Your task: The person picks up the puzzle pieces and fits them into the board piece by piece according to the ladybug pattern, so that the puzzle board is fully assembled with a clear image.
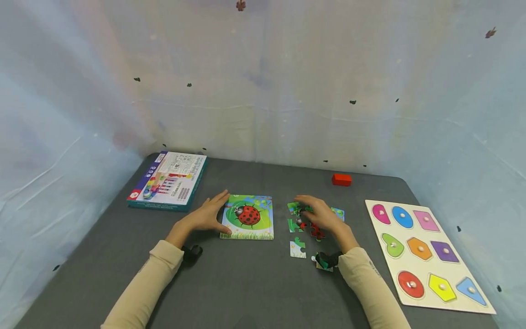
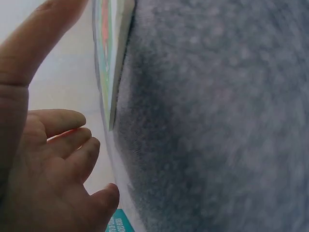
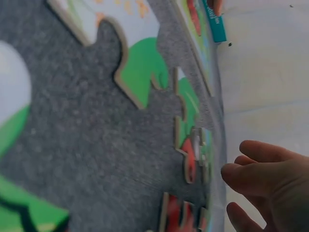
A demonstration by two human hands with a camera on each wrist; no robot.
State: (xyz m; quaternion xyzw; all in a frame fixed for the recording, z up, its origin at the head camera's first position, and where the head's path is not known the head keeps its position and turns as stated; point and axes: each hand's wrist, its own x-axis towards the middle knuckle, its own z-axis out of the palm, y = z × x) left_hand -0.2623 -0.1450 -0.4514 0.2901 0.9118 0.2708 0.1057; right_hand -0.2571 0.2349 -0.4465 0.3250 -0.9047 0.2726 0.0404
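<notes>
Shapes in pegboard — puzzle pieces loose

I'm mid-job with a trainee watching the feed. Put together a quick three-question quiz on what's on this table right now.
1. Short answer: which hand is over the loose jigsaw pieces?

2. True or false: the red block lies on the pegged shape board.

3. Multiple choice: what picture shows on the square board beside the left hand?
A) Butterfly
B) Ladybug
C) Bee

Key:
1. The right hand.
2. False; it sits on the grey table, apart from the pegged shape board.
3. B
</notes>
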